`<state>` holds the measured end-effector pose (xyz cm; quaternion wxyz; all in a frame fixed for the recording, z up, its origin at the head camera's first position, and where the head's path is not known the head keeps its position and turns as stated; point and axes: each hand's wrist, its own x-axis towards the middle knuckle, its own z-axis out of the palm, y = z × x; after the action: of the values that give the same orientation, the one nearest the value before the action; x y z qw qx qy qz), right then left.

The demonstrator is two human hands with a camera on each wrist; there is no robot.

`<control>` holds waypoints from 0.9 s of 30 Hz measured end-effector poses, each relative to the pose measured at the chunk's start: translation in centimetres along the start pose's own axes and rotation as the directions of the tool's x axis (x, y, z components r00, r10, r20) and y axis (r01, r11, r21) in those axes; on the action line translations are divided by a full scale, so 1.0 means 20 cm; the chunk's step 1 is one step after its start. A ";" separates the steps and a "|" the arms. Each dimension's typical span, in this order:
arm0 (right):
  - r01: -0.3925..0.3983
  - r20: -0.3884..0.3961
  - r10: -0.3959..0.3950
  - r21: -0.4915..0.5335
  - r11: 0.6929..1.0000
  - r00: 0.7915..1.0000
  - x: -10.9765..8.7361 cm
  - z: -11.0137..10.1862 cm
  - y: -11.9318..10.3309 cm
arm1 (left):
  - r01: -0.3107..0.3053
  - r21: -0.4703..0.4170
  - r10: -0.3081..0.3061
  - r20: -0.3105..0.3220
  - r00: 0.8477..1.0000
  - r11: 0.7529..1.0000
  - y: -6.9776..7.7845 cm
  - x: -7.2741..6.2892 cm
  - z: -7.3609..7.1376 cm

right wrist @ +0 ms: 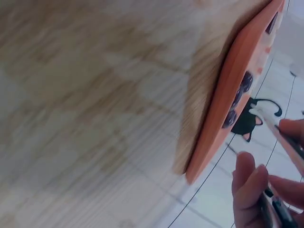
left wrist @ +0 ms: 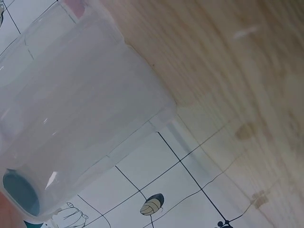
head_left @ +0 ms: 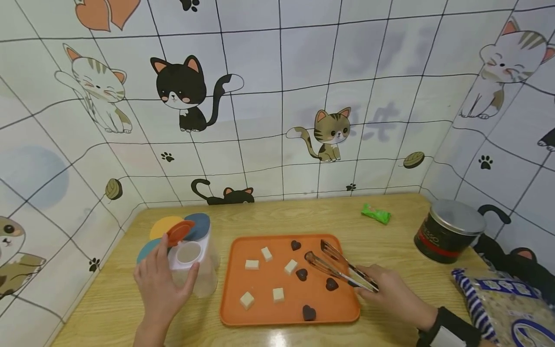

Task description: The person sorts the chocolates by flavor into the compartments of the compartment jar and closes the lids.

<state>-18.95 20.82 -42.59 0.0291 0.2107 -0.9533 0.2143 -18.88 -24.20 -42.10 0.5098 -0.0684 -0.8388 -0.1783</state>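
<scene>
A translucent storage container (head_left: 204, 280) with several coloured flip lids stands at the left, and its body (left wrist: 90, 99) fills much of the left wrist view. Its orange lid (head_left: 178, 233) is raised, baring a round opening. My left hand (head_left: 164, 284) touches this lid with straight fingertips, its thumb spread at the container's near side. In my right hand (head_left: 390, 291) I grip metal tongs (head_left: 342, 270), their arms spread over the right part of an orange tray (head_left: 260, 313). Dark heart-shaped pieces (head_left: 301, 274) and pale cubes (head_left: 278, 294) lie apart on the tray.
Behind the tray lies a small green wrapped packet (head_left: 376, 213). A dark canister (head_left: 448, 231) with a grey lid stands at the right, with a printed bag (head_left: 511, 308) in front of it. Cat-patterned walls (head_left: 277, 115) border the wooden table (head_left: 286, 217).
</scene>
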 end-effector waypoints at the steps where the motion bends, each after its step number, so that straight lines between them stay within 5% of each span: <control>1: 0.027 0.008 -0.027 0.009 1.000 1.000 0.00 0.01 -0.01 | 0.000 0.001 0.000 -0.001 1.000 1.000 0.00 0.00 0.00; 9: 0.153 0.072 -0.159 0.082 0.985 0.985 -0.02 0.05 -0.05 | 0.010 0.004 -0.010 0.000 1.000 1.000 -0.01 0.00 0.00; 27: 0.177 0.095 -0.183 0.069 0.982 0.978 -0.01 0.07 -0.06 | 0.010 -0.005 -0.010 0.005 1.000 1.000 0.01 0.01 0.00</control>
<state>-18.26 19.26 -43.28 -0.0062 0.3077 -0.9237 0.2284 -18.98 -24.06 -41.97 0.5067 -0.0658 -0.8400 -0.1827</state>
